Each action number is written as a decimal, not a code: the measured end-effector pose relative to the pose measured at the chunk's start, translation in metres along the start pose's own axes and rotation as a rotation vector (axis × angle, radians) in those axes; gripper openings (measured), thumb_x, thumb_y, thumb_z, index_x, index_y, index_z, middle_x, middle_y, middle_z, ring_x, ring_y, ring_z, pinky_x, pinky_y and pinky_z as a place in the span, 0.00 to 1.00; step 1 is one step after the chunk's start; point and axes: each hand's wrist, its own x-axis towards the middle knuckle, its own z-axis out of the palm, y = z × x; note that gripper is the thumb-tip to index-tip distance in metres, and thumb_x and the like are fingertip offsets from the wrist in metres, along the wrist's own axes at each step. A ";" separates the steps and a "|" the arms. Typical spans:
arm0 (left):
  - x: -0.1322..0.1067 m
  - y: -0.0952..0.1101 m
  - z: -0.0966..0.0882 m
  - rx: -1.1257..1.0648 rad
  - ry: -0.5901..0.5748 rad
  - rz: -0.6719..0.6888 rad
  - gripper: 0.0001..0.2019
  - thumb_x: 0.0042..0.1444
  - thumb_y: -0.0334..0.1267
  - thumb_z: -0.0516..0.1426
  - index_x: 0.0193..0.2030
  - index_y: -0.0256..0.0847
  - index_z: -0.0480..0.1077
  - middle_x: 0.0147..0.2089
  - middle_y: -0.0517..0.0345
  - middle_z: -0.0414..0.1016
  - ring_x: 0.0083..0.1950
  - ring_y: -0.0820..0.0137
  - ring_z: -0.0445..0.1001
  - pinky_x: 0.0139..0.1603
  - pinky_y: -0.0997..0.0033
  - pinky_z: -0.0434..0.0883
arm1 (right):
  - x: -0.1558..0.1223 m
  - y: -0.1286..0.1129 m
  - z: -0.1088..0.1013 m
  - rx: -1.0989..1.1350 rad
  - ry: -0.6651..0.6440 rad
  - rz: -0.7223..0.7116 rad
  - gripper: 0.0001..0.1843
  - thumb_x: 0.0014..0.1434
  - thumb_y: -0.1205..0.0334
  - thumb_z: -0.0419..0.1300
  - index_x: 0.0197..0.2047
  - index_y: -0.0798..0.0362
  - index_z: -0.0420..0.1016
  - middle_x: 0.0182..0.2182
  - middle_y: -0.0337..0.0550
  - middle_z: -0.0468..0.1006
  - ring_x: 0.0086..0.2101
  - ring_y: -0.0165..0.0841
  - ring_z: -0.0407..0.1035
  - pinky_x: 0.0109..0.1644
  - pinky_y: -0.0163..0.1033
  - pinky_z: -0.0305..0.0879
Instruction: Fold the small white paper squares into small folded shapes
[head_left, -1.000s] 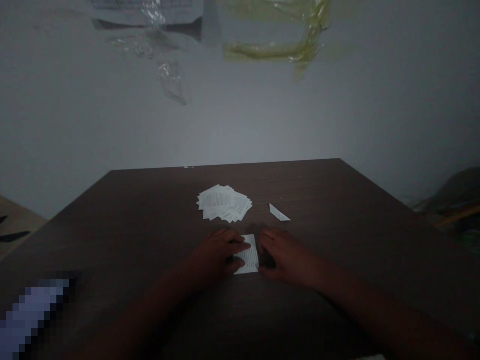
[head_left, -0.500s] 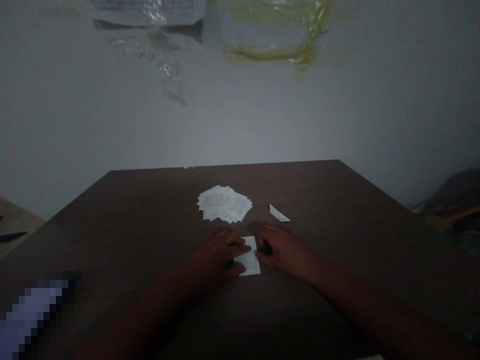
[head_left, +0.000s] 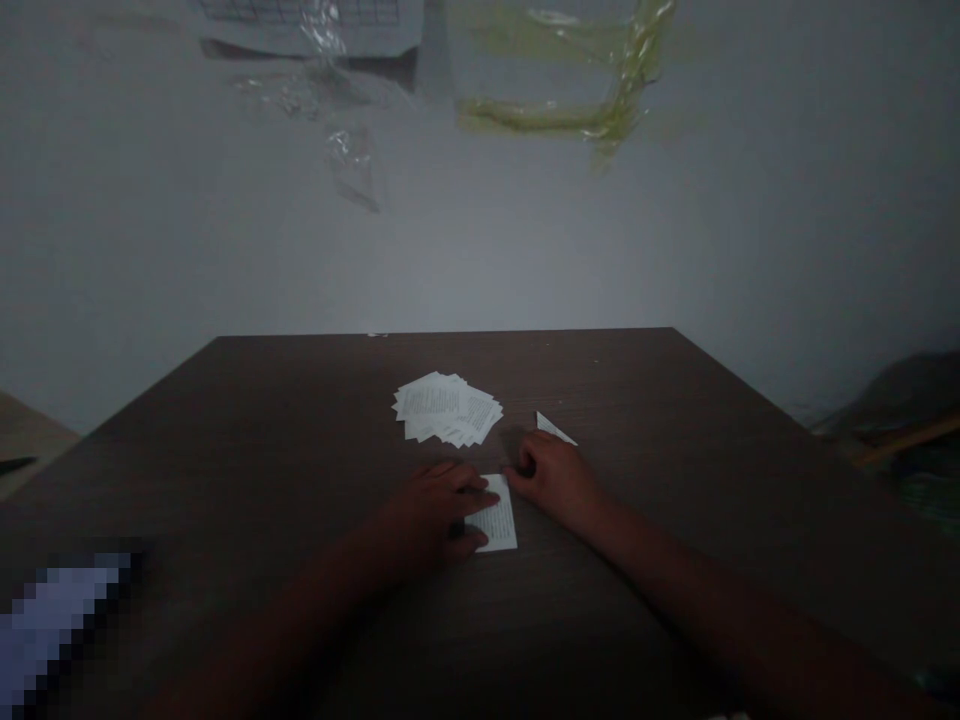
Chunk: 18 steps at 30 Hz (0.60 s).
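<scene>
Your right hand (head_left: 547, 472) moved forward, curled, grip unclear, beside the rectangular white printed paper (head_left: 501, 520) under your spread left hand (head_left: 442, 508).

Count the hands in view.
2: the left hand on the small printed paper, the right hand by its far right corner, in front of a paper strip. No others show.

White, four-sided printed paper sheet (head_left: 501, 522): left portion hidden by the left hand (head_left: 446, 507); print illegible. Bluish, pixelated object (head_left: 56, 615): cropped at left edge.
</scene>
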 end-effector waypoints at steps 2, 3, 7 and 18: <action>0.000 0.000 0.000 -0.004 0.019 0.006 0.26 0.78 0.38 0.72 0.80 0.52 0.87 0.74 0.50 0.90 0.76 0.48 0.86 0.84 0.45 0.80 | 0.001 0.001 0.001 -0.003 0.019 -0.006 0.24 0.69 0.67 0.80 0.34 0.46 0.68 0.37 0.39 0.79 0.39 0.39 0.72 0.44 0.42 0.59; 0.000 -0.001 0.000 -0.005 0.026 0.009 0.26 0.78 0.38 0.72 0.80 0.52 0.87 0.74 0.50 0.90 0.75 0.48 0.87 0.84 0.45 0.80 | 0.001 0.002 0.001 0.000 0.020 -0.010 0.24 0.69 0.67 0.80 0.34 0.46 0.68 0.37 0.39 0.79 0.39 0.39 0.73 0.44 0.42 0.60; 0.000 -0.003 0.003 -0.022 0.039 0.015 0.26 0.75 0.36 0.74 0.78 0.50 0.88 0.73 0.48 0.91 0.74 0.47 0.87 0.83 0.44 0.81 | -0.001 0.002 -0.005 0.012 -0.015 -0.034 0.22 0.67 0.69 0.80 0.35 0.46 0.70 0.37 0.37 0.79 0.38 0.37 0.73 0.44 0.41 0.60; -0.002 -0.003 0.003 -0.037 0.034 -0.008 0.27 0.76 0.37 0.74 0.79 0.51 0.88 0.74 0.48 0.90 0.75 0.47 0.87 0.82 0.44 0.81 | -0.025 0.003 -0.027 0.069 -0.321 -0.268 0.08 0.72 0.72 0.75 0.46 0.48 0.85 0.47 0.43 0.88 0.46 0.40 0.81 0.51 0.42 0.70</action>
